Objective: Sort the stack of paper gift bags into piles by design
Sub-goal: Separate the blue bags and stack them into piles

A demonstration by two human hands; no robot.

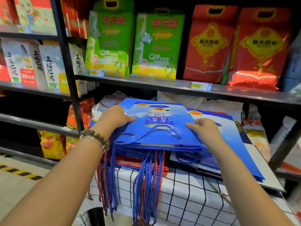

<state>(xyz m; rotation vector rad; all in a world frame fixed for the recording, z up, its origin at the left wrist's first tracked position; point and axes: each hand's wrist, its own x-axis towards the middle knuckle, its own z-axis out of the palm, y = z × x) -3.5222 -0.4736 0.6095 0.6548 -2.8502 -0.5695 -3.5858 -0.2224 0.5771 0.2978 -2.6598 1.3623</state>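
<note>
Blue gift bag (161, 128), printed with a can on a sky background, lies flat on top of the stack (138, 159) of paper bags, its rope handle toward the near side. The left hand (114, 118) grips the bag's left edge, thumb laid on the printed face and the other fingers hidden under it. The right hand (202, 128) pinches the right edge, its fingers curled down onto the top face. The stack sits on a white cloth with a black grid (187, 201), and blue and red rope handles (146, 185) hang over its near edge. Just right of the stack, touching it, a second pile (236, 144) of blue bags lies flat. A beaded bracelet (96, 137) circles the left wrist. On the shelf (162, 83) at the far side stand green packs (110, 43) and, further right, red packs (210, 44).
</note>
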